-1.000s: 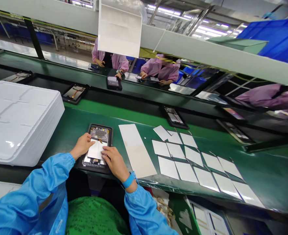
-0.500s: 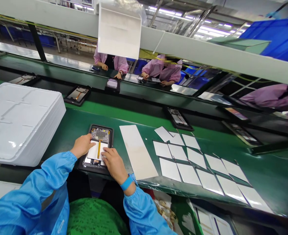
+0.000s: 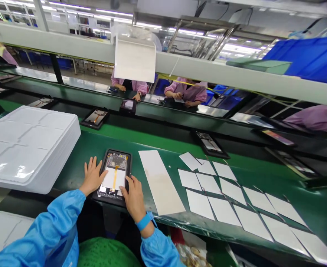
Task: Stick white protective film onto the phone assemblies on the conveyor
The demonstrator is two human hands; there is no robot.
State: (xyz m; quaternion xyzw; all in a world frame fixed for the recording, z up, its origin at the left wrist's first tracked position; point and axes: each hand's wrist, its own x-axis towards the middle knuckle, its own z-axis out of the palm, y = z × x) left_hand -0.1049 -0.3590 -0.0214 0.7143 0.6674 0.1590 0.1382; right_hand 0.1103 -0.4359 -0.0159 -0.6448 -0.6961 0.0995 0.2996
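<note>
A tablet in a black holder (image 3: 114, 177) lies on the green conveyor belt (image 3: 77, 174) directly before me. Its circuit board (image 3: 115, 161) shows at the far end, and a white sheet (image 3: 109, 178) with a yellow flex strip (image 3: 114, 177) covers the near part. My left hand (image 3: 91, 176) rests on the belt, fingers spread, its thumb close to the holder's left edge. My right hand (image 3: 134, 196) lies at the holder's near right corner, fingertips at its rim. Neither hand grasps anything.
A stack of white plastic trays (image 3: 29, 148) stands to my left. To the right lie a long white sheet (image 3: 160, 181) and several white rectangular sheets (image 3: 224, 204). More tablets (image 3: 95, 118) lie on the far belt, with co-workers in pink sleeves (image 3: 130, 87) beyond.
Both hands have slid off the white sheet to either side of the holder, uncovering the yellow strip. The view has tilted and shifted, so everything sits lower in the frame.
</note>
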